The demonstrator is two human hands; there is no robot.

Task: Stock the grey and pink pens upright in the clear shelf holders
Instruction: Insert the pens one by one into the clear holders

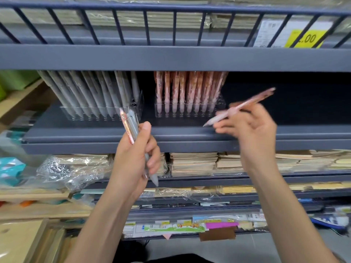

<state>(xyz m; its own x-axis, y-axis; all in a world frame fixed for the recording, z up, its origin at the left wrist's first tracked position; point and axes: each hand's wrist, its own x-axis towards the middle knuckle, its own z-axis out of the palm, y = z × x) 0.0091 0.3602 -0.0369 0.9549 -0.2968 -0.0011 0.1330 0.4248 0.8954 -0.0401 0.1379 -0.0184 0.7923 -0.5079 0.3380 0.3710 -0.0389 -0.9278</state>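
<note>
While blurred, right hand point(252, 130) holds pink pen point(240, 107) slanted, tip seemingly down-left

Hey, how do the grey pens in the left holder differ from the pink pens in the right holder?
The grey pens lean to the left in their holder; the pink pens stand nearly upright in theirs. The grey ones look plain, the pink ones patterned. Both sets sit tip down in clear holders on the same shelf.
</note>
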